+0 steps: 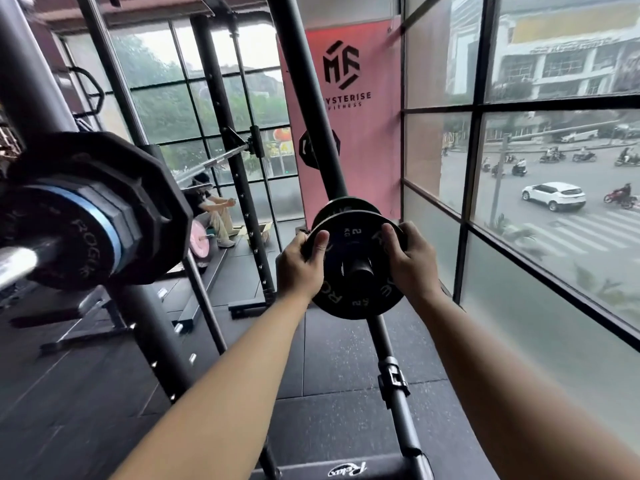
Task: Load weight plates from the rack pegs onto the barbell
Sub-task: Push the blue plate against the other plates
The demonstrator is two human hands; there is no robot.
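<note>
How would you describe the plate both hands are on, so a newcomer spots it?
Follow the slanted black rack upright before the pink banner down to its peg. The front plate there, small, black, marked 2 KG, has the left hand and right hand holding its rim; another plate sits behind.

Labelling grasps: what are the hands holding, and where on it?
The small black round 2 kg weight plate, gripped at its rim: left hand on the left edge, right hand on the right edge.

Rack peg (360, 270), two black plates (358, 233) on it
</note>
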